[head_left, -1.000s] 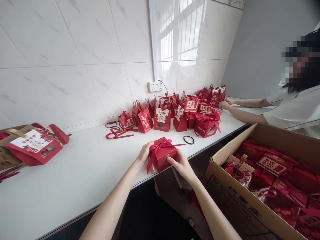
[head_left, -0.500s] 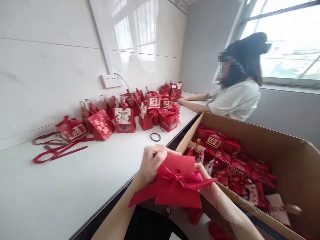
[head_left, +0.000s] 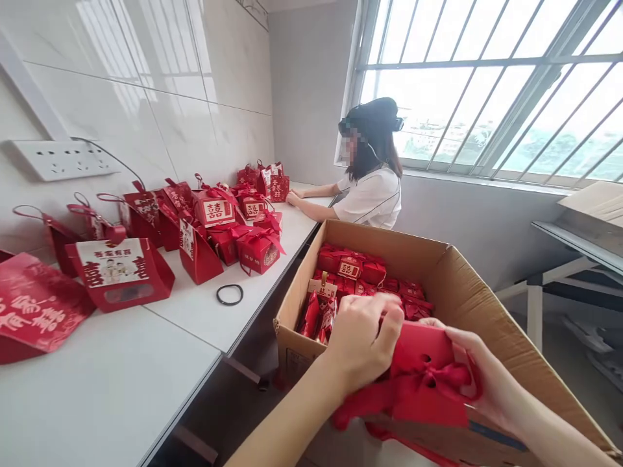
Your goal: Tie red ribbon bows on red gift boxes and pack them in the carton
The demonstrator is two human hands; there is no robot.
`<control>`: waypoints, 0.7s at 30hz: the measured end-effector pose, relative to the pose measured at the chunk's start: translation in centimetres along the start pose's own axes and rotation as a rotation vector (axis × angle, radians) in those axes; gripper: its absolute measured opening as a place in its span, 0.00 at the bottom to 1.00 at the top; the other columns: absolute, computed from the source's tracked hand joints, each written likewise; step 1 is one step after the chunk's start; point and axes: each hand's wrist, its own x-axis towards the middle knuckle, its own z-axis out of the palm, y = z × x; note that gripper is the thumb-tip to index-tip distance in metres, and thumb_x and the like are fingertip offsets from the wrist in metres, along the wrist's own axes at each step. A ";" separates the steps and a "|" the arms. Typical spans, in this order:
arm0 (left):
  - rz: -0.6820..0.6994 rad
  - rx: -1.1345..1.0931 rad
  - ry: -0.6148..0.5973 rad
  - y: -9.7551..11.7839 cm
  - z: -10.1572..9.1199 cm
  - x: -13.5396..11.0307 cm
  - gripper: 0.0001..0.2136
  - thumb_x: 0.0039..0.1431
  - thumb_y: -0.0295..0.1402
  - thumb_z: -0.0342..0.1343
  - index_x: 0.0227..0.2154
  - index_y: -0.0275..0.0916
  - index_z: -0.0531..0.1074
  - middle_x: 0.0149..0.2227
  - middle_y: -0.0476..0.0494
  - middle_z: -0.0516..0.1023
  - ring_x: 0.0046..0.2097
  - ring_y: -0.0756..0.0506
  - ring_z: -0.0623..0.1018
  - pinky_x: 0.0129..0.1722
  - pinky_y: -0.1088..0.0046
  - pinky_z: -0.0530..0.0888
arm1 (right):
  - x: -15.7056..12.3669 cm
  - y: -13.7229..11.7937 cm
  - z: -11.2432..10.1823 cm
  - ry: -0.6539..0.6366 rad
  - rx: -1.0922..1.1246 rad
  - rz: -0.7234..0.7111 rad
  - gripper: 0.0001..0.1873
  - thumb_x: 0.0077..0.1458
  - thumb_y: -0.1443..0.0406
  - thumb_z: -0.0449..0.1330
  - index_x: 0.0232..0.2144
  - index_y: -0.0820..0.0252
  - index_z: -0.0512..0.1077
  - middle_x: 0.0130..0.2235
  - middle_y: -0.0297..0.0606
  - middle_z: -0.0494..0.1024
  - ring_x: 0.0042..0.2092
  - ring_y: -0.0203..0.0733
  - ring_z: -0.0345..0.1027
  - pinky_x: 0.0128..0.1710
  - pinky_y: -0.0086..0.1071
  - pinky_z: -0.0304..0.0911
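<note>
Both my hands hold a small red gift box (head_left: pixel 423 379) tied with a red ribbon bow, tilted over the open cardboard box (head_left: pixel 467 292). My left hand (head_left: pixel 363 340) grips its left top edge, fingers curled. My right hand (head_left: pixel 479 379) closes on its right side. The cardboard box holds several red gift boxes (head_left: pixel 360 275) with gold double-happiness labels.
A white counter (head_left: pixel 146 363) on the left carries several red gift bags and boxes (head_left: pixel 214 227) and a black hair tie (head_left: pixel 230 294). Another person in a white shirt (head_left: pixel 372 194) works at the counter's far end. A power strip (head_left: pixel 58 159) is on the tiled wall.
I lifted the ribboned red box off the counter and carried it right, over the cardboard box. My view swung right toward the window.
</note>
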 end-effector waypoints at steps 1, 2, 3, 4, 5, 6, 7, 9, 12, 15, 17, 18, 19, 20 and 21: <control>-0.022 0.040 0.025 -0.7 0.2 0.1 0.22 0.63 0.42 0.37 0.51 0.37 0.68 0.51 0.39 0.74 0.52 0.40 0.71 0.54 0.59 0.61 | 1.0 -1.0 -0.3 0.057 -0.003 -0.002 0.19 0.42 0.50 0.58 0.34 0.52 0.70 0.29 0.37 0.79 0.24 0.45 0.72 0.26 0.37 0.68; -0.048 0.088 0.045 -1.5 0.3 -0.1 0.24 0.63 0.44 0.38 0.55 0.36 0.63 0.54 0.37 0.70 0.55 0.39 0.68 0.55 0.58 0.60 | 2.2 -2.2 -0.8 0.116 -0.007 -0.015 0.16 0.44 0.51 0.57 0.31 0.54 0.69 0.26 0.37 0.78 0.22 0.44 0.70 0.26 0.35 0.67; -0.078 0.145 0.048 -2.3 0.4 -0.4 0.25 0.62 0.45 0.39 0.56 0.35 0.61 0.55 0.36 0.69 0.56 0.38 0.67 0.55 0.57 0.60 | 3.7 -3.5 -1.3 0.167 -0.013 -0.038 0.14 0.45 0.52 0.55 0.29 0.55 0.68 0.24 0.37 0.77 0.21 0.42 0.69 0.25 0.34 0.66; -0.105 0.215 0.027 -3.2 0.5 -0.8 0.24 0.62 0.45 0.40 0.54 0.35 0.63 0.53 0.36 0.71 0.54 0.38 0.69 0.55 0.56 0.60 | 5.3 -4.8 -1.9 0.204 -0.019 -0.074 0.14 0.47 0.53 0.53 0.27 0.56 0.67 0.22 0.37 0.76 0.21 0.41 0.69 0.27 0.33 0.65; -0.128 0.300 -0.008 -4.1 0.6 -1.4 0.21 0.62 0.45 0.42 0.49 0.36 0.67 0.48 0.37 0.74 0.51 0.38 0.71 0.53 0.56 0.61 | 7.1 -6.0 -2.7 0.240 -0.035 -0.115 0.14 0.50 0.54 0.51 0.25 0.58 0.66 0.22 0.38 0.75 0.22 0.40 0.68 0.27 0.32 0.63; -0.136 0.395 -0.044 -4.9 0.8 -1.9 0.18 0.62 0.43 0.43 0.42 0.36 0.71 0.43 0.37 0.77 0.47 0.38 0.73 0.51 0.55 0.63 | 9.1 -7.1 -3.5 0.244 -0.071 -0.142 0.16 0.52 0.54 0.49 0.25 0.59 0.66 0.22 0.39 0.74 0.23 0.40 0.68 0.28 0.32 0.62; -0.129 0.490 -0.068 -5.7 1.1 -2.5 0.16 0.61 0.42 0.45 0.35 0.36 0.73 0.37 0.39 0.78 0.42 0.39 0.75 0.48 0.56 0.65 | 11.1 -8.1 -4.4 0.268 -0.124 -0.142 0.19 0.54 0.53 0.46 0.25 0.60 0.66 0.21 0.39 0.73 0.23 0.39 0.66 0.29 0.33 0.60; -0.093 0.640 -0.077 -6.8 1.7 -3.3 0.13 0.58 0.38 0.48 0.26 0.36 0.72 0.29 0.41 0.77 0.34 0.41 0.76 0.40 0.61 0.67 | 15.1 -9.3 -6.1 0.322 -0.224 -0.114 0.20 0.54 0.52 0.46 0.23 0.60 0.64 0.19 0.36 0.70 0.23 0.37 0.63 0.30 0.33 0.58; -0.055 0.731 0.001 -7.5 2.7 -3.8 0.08 0.53 0.34 0.51 0.24 0.38 0.71 0.25 0.44 0.75 0.29 0.43 0.74 0.31 0.66 0.65 | 19.9 -9.2 -8.2 0.437 -0.307 -0.044 0.19 0.50 0.51 0.50 0.19 0.59 0.61 0.18 0.34 0.67 0.23 0.36 0.61 0.29 0.34 0.57; -0.050 0.761 0.089 -7.6 3.2 -3.7 0.06 0.50 0.32 0.52 0.22 0.38 0.70 0.24 0.45 0.74 0.27 0.44 0.73 0.28 0.67 0.62 | 23.1 -7.7 -9.5 0.525 -0.358 0.032 0.20 0.48 0.50 0.51 0.17 0.58 0.60 0.18 0.36 0.65 0.23 0.38 0.61 0.27 0.35 0.57; -0.028 0.770 0.132 -7.7 3.3 -3.7 0.04 0.48 0.32 0.52 0.22 0.39 0.69 0.23 0.45 0.73 0.25 0.44 0.72 0.28 0.67 0.61 | 24.6 -6.5 -10.0 0.552 -0.374 0.070 0.20 0.48 0.49 0.52 0.18 0.58 0.60 0.19 0.37 0.65 0.23 0.40 0.62 0.26 0.36 0.58; -0.012 0.772 0.151 -7.8 3.4 -3.7 0.03 0.47 0.32 0.52 0.21 0.39 0.68 0.23 0.46 0.73 0.25 0.45 0.71 0.28 0.67 0.61 | 25.3 -5.9 -10.1 0.558 -0.378 0.082 0.20 0.48 0.49 0.52 0.18 0.58 0.60 0.19 0.37 0.65 0.23 0.41 0.63 0.26 0.37 0.59; 0.002 0.771 0.167 -8.0 3.4 -3.7 0.03 0.46 0.31 0.52 0.21 0.39 0.68 0.22 0.46 0.72 0.25 0.45 0.71 0.28 0.67 0.60 | 26.1 -5.4 -10.1 0.563 -0.380 0.085 0.19 0.48 0.50 0.52 0.18 0.58 0.61 0.19 0.37 0.65 0.24 0.42 0.63 0.26 0.37 0.60; 0.014 0.769 0.185 -8.2 3.6 -3.8 0.02 0.45 0.31 0.52 0.21 0.39 0.67 0.22 0.46 0.72 0.25 0.45 0.70 0.27 0.67 0.60 | 26.8 -5.0 -10.1 0.569 -0.381 0.076 0.19 0.49 0.51 0.51 0.19 0.58 0.61 0.19 0.37 0.65 0.24 0.42 0.64 0.26 0.38 0.61; 0.023 0.767 0.203 -8.5 3.7 -3.8 0.02 0.44 0.31 0.52 0.21 0.39 0.67 0.22 0.47 0.71 0.24 0.45 0.70 0.27 0.67 0.59 | 27.5 -4.6 -10.1 0.579 -0.383 0.056 0.18 0.51 0.52 0.50 0.20 0.58 0.63 0.20 0.38 0.66 0.25 0.44 0.65 0.26 0.39 0.62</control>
